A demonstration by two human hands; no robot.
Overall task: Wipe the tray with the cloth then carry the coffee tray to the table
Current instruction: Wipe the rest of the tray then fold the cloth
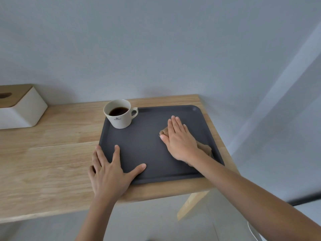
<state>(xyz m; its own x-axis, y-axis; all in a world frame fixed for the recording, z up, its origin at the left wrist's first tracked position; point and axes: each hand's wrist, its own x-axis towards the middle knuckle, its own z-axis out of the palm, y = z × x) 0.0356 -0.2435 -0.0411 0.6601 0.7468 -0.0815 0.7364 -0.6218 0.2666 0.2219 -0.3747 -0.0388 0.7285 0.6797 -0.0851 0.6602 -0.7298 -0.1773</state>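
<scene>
The wiping step is in hand, judging by how things lie; the carry has not begun, since the tray sits flat on the wooden shelf [52,153] with neither hand gripping its rim. Going from the left: a white tissue box [19,110] with a wooden lid stands against the wall, well apart from the work. Next comes the left hand [109,173], fingers [116,153] spread wide and laid flat over the near-left corner of the tray [144,146] — thumb and 1 finger on its floor, the rest on its rim and the wood beside it — holding nothing, and apparently pinning the tray in place. Behind it, in the far-left corner of the tray, a cream cup [119,113] stands upright, partly filled with dark coffee, handle turned right. The tray itself is dark grey, matte, rectangular with rounded corners and a low raised lip; its floor shows no obvious spill or crumbs. On its right half the right hand [179,140] lies palm down, fingers straight and close together, pressing a crumpled tan cloth [205,148] that shows only at the thumb side and behind the wrist. The next move, I judge, calls for sweeping the cloth leftward across the bare middle, stopping short of the cup so the coffee is not jogged — then setting the cloth aside and taking both short edges to lift level.
</scene>
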